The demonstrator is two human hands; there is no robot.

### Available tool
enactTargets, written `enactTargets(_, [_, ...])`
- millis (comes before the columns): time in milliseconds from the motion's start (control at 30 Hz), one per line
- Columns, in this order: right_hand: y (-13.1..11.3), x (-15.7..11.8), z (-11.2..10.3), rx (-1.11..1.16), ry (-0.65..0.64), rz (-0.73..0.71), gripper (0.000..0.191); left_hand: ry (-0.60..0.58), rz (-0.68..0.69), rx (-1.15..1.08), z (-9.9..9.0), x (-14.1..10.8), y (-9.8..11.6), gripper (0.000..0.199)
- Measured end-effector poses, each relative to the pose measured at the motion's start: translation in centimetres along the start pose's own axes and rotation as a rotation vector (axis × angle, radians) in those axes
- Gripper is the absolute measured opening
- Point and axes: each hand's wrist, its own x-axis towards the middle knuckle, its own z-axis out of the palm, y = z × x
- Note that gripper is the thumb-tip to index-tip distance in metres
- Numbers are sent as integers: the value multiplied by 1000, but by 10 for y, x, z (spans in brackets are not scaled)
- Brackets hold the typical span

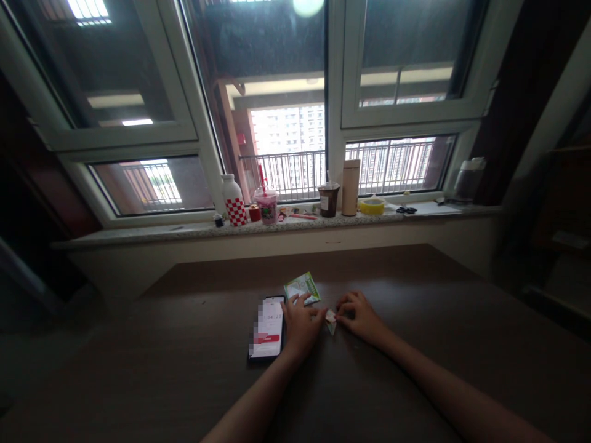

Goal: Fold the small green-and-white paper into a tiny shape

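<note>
A small folded piece of paper (330,322), pale with a greenish pointed lower end, lies on the table between my hands. My right hand (362,317) pinches its right edge between thumb and curled fingers. From the other side, my left hand (301,323) holds the paper's left edge at the thumb, while its other fingers reach forward to the lower edge of a green-and-white packet (303,287). Close by on the left lies a phone (268,326) with its lit screen up, showing digits and a red button. The undersides of both hands are hidden.
The brown table (184,381) ends before a stone windowsill (295,224). On the sill stand a checkered bottle (235,203), a pink cup with a straw (266,206), a dark drink cup (329,200), a tan flask (350,187), yellow tape (372,206) and scissors (406,210).
</note>
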Motion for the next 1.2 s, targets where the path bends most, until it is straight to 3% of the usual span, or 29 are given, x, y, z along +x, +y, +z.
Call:
enactTargets(100, [2,1,1,-14,12,6,16,-7,9,20,-1,-2,2,17])
enactTargets(233, [7,2,5,-50,-11,5,9,-2,33,25,-2,-5,4,9])
enactTargets(667, [6,7,11,-78,-34,93,10,60,90,174,4,-2,7,18])
enactTargets(1200, [4,11,16,-99,-15,186,17,5,87,157,4,2,9,15])
